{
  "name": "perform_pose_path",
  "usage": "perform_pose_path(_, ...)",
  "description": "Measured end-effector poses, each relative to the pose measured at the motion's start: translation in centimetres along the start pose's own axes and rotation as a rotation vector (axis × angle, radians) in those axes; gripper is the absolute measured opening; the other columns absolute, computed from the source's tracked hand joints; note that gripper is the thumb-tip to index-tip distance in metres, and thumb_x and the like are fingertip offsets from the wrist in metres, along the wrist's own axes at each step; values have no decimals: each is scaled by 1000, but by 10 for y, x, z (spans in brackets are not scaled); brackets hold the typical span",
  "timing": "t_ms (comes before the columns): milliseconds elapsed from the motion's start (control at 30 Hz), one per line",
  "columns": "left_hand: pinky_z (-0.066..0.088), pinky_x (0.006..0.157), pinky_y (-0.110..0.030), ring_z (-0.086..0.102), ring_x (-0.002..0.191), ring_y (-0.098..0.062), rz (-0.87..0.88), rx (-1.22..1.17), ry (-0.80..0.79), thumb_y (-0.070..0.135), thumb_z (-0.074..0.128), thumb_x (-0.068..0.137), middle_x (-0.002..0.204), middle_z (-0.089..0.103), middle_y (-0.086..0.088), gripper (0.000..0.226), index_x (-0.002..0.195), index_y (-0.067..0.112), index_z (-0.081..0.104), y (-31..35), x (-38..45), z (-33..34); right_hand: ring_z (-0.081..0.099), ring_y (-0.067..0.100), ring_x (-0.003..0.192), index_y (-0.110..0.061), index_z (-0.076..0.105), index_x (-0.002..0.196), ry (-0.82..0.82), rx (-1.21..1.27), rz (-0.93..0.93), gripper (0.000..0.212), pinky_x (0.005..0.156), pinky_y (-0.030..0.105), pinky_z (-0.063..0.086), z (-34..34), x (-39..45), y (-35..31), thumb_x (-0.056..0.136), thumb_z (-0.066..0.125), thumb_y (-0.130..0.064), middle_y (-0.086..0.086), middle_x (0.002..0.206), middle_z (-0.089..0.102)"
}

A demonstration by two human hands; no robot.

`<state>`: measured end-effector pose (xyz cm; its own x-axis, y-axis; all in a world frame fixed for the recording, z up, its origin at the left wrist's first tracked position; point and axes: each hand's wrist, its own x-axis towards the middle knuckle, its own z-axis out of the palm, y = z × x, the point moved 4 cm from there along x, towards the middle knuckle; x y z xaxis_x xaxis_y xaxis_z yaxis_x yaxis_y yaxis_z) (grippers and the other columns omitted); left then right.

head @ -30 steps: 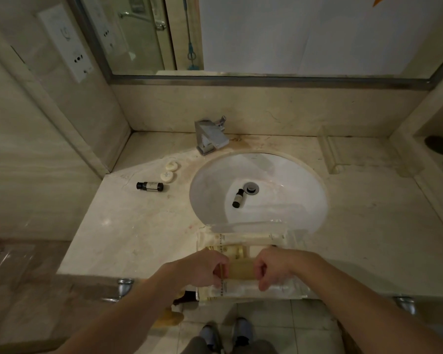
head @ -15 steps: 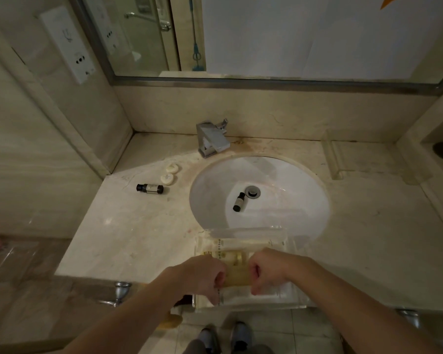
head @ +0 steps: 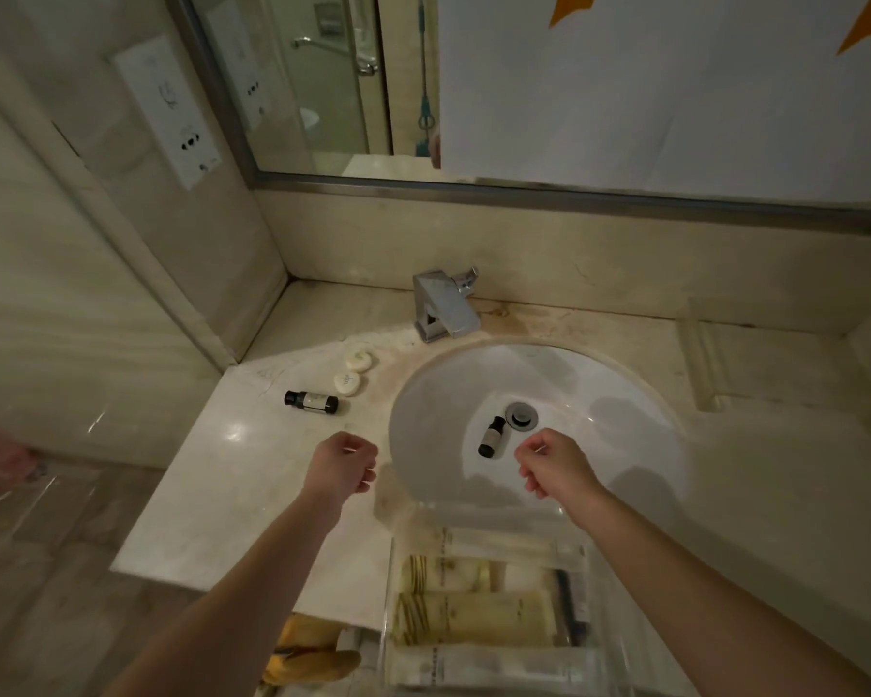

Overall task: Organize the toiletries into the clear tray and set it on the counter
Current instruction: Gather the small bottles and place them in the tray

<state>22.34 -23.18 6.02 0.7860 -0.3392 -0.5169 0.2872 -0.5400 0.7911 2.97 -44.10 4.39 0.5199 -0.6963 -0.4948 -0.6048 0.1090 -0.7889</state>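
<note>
The clear tray (head: 389, 586) sits at the counter's front edge below the sink, holding several packaged toiletries (head: 473, 618) laid side by side. One small dark bottle (head: 311, 401) lies on the counter left of the basin, beside two round white soaps (head: 349, 383). Another small dark bottle (head: 491, 436) lies inside the sink (head: 599, 394) by the drain. My left hand (head: 340, 462) hovers over the counter, fingers loosely curled, holding nothing. My right hand (head: 554, 465) hangs over the basin near the sink bottle, also loosely curled and holding nothing.
A chrome faucet (head: 446, 306) stands behind the basin. A second clear tray (head: 710, 359) rests at the back right of the counter. A mirror runs above the backsplash, and a wall with a socket panel (head: 169, 110) closes the left side. Something yellow (head: 308, 656) lies below the counter edge.
Both hands let go of the packet they held over the tray and moved up and apart, left over the counter, right over the basin. The packet now lies in the tray.
</note>
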Motion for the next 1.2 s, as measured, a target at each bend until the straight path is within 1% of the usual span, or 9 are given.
perform_pose_path(300, 56, 73, -39, 56, 55, -24, -250, -272, 373, 12, 61, 88, 70, 55, -12, 18, 75, 1, 58, 1, 64, -40, 58, 23, 49, -8, 56, 89, 56, 26, 220, 7, 64, 36, 58, 18, 75, 28, 84, 59, -13, 13, 83, 62)
perform_pose_path(433, 56, 67, -37, 61, 56, -28, -278, -210, 497, 28, 67, 80, 65, 62, -13, 29, 72, 1, 63, 8, 87, -42, 56, 24, 52, -7, 52, 111, 29, -6, 300, 30, 62, 36, 58, 35, 106, 38, 86, 63, -19, 13, 103, 54)
perform_pose_path(633, 48, 70, -36, 65, 91, -37, -321, -97, 595, 41, 73, 72, 103, 63, -18, 63, 114, 1, 48, 12, 104, -34, 58, 35, 101, -26, 29, 147, -80, -173, 221, 67, 62, 37, 56, 61, 146, 47, 88, 59, -18, 15, 140, 40)
perform_pose_path(733, 46, 79, -40, 59, 105, -40, -312, 43, 632, 39, 75, 74, 113, 60, -21, 65, 117, 0, 44, 15, 109, -32, 50, 34, 114, -31, 22, 149, -164, -346, 162, 75, 87, 47, 52, 76, 165, 51, 85, 60, -24, 11, 154, 23)
perform_pose_path(833, 47, 74, -38, 62, 98, -37, -292, 111, 602, 36, 73, 73, 105, 64, -19, 56, 110, 0, 51, 12, 117, -34, 26, 31, 140, -25, 22, 150, -195, -642, 54, 69, 107, 41, 36, 91, 180, 58, 89, 53, -34, 8, 154, 28)
perform_pose_path(933, 48, 64, -33, 61, 75, -32, -267, 134, 571, 30, 67, 73, 78, 65, -12, 34, 88, 0, 65, 9, 123, -38, 34, 34, 133, -23, 43, 138, -151, -735, 91, 52, 104, 38, 39, 100, 191, 72, 89, 52, -38, 13, 149, 33)
perform_pose_path(1033, 41, 59, -28, 56, 65, -28, -208, 136, 560, 26, 63, 77, 62, 58, -6, 24, 77, 3, 68, 8, 121, -40, 51, 36, 107, -22, 54, 95, -47, -740, 35, 10, 88, 35, 46, 102, 186, 71, 86, 55, -18, 15, 130, 42)
perform_pose_path(1100, 40, 57, -28, 58, 66, -28, -181, 107, 557, 25, 61, 77, 63, 62, -7, 22, 75, 5, 68, 8, 118, -42, 52, 35, 95, -20, 48, 88, -18, -724, 17, 16, 78, 34, 45, 102, 179, 67, 82, 52, -6, 14, 121, 42)
perform_pose_path(1200, 43, 61, -29, 63, 75, -31, -142, 45, 550, 26, 59, 80, 71, 67, -10, 22, 77, 7, 68, 9, 112, -43, 56, 35, 88, -19, 44, 100, -33, -614, 63, 28, 75, 39, 49, 104, 174, 62, 80, 50, -1, 14, 115, 43)
